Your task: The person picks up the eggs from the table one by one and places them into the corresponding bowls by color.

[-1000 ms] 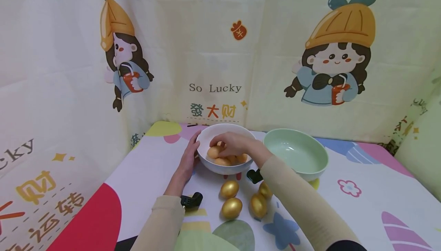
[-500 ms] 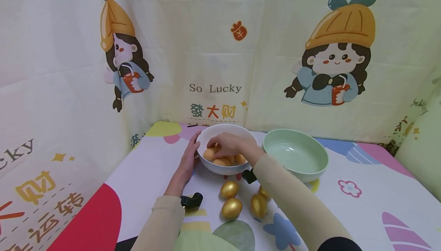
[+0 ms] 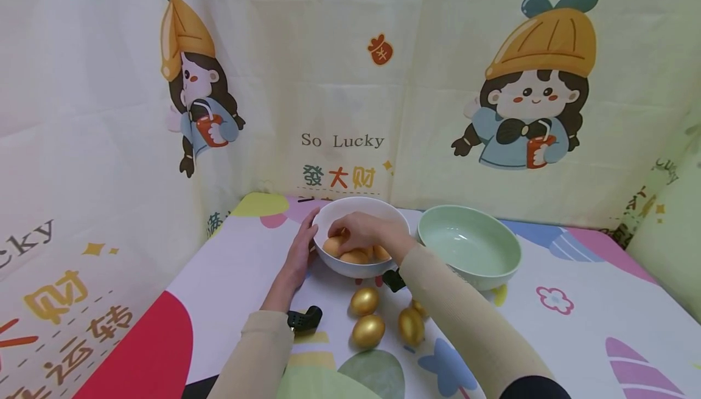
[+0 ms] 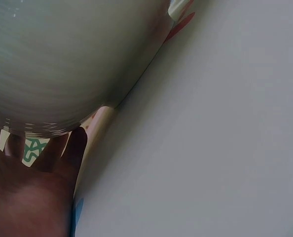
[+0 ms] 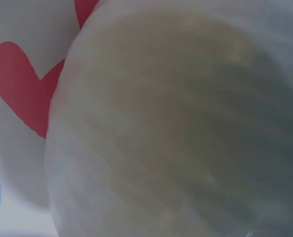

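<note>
In the head view, a white bowl (image 3: pixel 358 270) stands at the table's middle, with several brown eggs (image 3: pixel 355 257) inside. My right hand (image 3: pixel 361 228) reaches into it, fingers curled on an egg (image 3: pixel 331 246) at the left of the group; the hand partly hides the eggs. My left hand (image 3: pixel 298 253) rests against the bowl's left side. In the left wrist view, its fingers (image 4: pixel 76 143) touch the outer wall of the bowl (image 4: pixel 62 64). The bowl's wall (image 5: pixel 151 123) fills most of the right wrist view, and no hand shows there.
A pale green bowl (image 3: pixel 476 241) stands right of the white one, behind the right forearm. Several golden eggs (image 3: pixel 368 331) lie on the table in front, one partly hidden by the right sleeve (image 3: pixel 465 314). A printed cloth (image 3: pixel 350 83) hangs behind the table.
Inside the white bowl my right hand has shifted slightly left and down, and the egg at its fingers has moved left too. My left hand has stayed on the bowl.
</note>
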Available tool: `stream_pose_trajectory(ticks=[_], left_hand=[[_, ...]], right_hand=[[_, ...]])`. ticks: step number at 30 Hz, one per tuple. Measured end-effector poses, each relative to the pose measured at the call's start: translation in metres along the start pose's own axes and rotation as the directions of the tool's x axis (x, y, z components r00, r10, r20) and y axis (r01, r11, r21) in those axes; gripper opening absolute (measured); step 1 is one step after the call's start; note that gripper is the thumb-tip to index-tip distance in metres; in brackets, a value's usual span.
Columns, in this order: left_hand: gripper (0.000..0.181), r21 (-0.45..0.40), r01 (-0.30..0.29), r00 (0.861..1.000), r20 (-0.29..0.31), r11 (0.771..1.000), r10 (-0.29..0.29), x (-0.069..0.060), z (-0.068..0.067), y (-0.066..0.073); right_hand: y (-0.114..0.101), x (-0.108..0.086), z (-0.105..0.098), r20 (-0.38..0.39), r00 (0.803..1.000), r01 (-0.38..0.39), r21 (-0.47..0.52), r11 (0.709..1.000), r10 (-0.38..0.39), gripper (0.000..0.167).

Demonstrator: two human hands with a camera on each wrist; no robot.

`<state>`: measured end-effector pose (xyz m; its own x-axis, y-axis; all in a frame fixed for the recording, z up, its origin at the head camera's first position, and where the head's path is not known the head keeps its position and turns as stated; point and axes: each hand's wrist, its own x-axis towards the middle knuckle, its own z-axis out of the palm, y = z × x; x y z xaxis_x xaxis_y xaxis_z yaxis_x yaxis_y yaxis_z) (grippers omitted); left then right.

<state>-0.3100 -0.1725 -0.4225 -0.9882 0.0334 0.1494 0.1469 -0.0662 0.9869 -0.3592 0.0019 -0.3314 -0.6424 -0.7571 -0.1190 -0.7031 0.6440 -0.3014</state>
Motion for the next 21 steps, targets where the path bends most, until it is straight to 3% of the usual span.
stream_pose_trajectory(ticks=[10, 21], left_hand=[[0.054, -0.006, 0.004, 1.0, 0.004, 1.0, -0.004, -0.002, 0.001, -0.002], [0.056, 0.006, 0.006, 1.0, -0.005, 1.0, -0.006, -0.001, 0.001, 0.001]], right_hand=[[0.002, -0.01, -0.001, 0.001, 1.0, -0.017, 0.085, 0.996, 0.017, 0.035], [0.001, -0.03, -0.018, -0.098, 0.993, 0.068, 0.082, 0.994, -0.06, 0.043]])
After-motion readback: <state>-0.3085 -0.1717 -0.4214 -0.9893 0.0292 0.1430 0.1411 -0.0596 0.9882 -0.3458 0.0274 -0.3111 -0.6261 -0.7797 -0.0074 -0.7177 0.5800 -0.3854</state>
